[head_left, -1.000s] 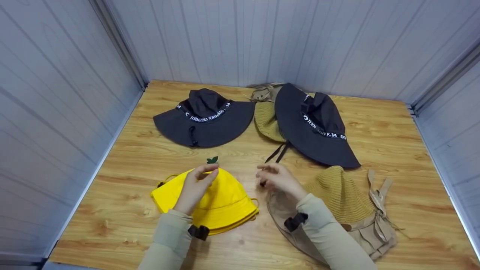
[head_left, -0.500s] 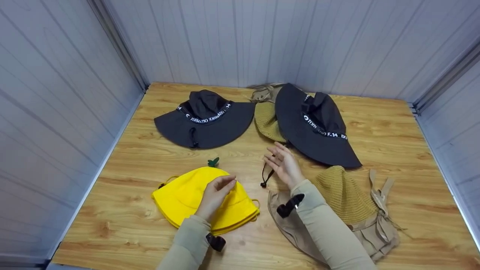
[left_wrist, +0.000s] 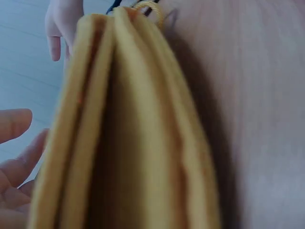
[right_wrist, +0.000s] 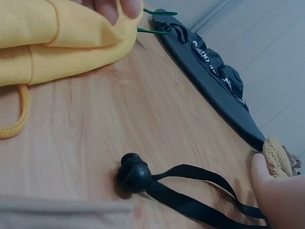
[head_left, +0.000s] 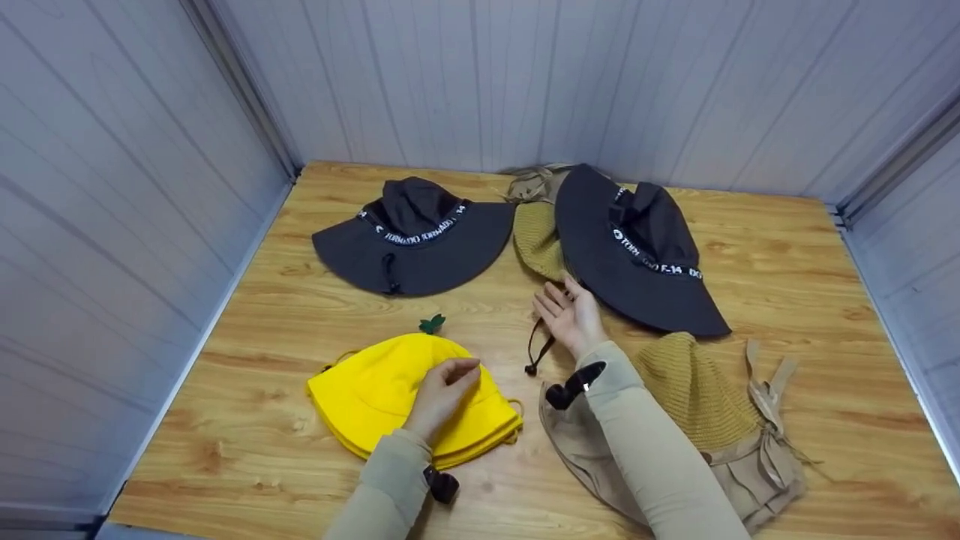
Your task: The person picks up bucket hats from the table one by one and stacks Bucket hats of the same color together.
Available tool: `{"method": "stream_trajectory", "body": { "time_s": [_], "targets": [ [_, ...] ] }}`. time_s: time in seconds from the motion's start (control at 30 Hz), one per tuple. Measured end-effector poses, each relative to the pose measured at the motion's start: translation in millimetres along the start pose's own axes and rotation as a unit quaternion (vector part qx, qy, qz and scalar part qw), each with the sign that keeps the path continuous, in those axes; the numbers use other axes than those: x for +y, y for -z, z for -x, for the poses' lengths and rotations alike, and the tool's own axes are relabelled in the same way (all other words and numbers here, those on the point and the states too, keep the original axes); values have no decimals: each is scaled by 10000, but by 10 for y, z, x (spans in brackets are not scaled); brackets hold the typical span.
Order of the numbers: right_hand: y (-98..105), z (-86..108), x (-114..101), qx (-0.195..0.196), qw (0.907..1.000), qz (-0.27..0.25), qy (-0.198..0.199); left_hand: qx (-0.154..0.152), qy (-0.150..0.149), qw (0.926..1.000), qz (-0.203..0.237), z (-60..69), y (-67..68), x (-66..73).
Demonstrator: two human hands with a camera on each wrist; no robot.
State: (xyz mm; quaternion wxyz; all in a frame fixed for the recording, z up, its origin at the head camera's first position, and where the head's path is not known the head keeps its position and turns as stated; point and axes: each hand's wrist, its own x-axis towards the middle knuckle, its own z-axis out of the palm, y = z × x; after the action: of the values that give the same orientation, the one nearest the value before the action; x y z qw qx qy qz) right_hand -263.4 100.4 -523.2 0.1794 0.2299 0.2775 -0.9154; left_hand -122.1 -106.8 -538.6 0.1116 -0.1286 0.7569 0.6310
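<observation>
My left hand (head_left: 442, 397) hovers over or lightly touches the front of a yellow bucket hat (head_left: 375, 386) with a green leaf on its top; contact cannot be told. Its fingers are loosely bent and grip nothing. In the left wrist view the stacked yellow brims (left_wrist: 138, 119) fill the middle, with the fingers beside them. My right hand (head_left: 576, 321), palm up with fingers extended, is at the near left brim of a dark bucket hat (head_left: 660, 232). This hat's black chin strap (head_left: 534, 349) hangs below the hand, and its cord toggle (right_wrist: 134, 176) lies on the table.
Another dark bucket hat (head_left: 412, 240) lies at the back left. A mustard knit and beige hat (head_left: 697, 390) with ribbon ties lies at the front right, partly under my right forearm. A similar knit hat (head_left: 536, 240) is partly hidden behind the right dark hat. Panel walls (head_left: 480, 82) border the table.
My right hand has moved away from the toggle end of the strap, up to the dark hat's brim, and turned palm up. My left hand has shifted right across the yellow hat.
</observation>
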Motion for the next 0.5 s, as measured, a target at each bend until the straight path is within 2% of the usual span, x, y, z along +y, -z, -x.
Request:
{"method": "stream_trajectory", "body": {
  "time_s": [0.1,0.33,0.5],
  "targets": [
    [18,-61,-13,29,9998,-207,-20,75,-7,9998,-172,-13,-10,-2],
    [120,-188,-87,-102,9964,-837,-18,124,184,9997,-138,-30,-21,8],
    [165,-222,-104,-262,9953,-923,-127,152,201,9996,-121,-24,-29,-8]
  ]
}}
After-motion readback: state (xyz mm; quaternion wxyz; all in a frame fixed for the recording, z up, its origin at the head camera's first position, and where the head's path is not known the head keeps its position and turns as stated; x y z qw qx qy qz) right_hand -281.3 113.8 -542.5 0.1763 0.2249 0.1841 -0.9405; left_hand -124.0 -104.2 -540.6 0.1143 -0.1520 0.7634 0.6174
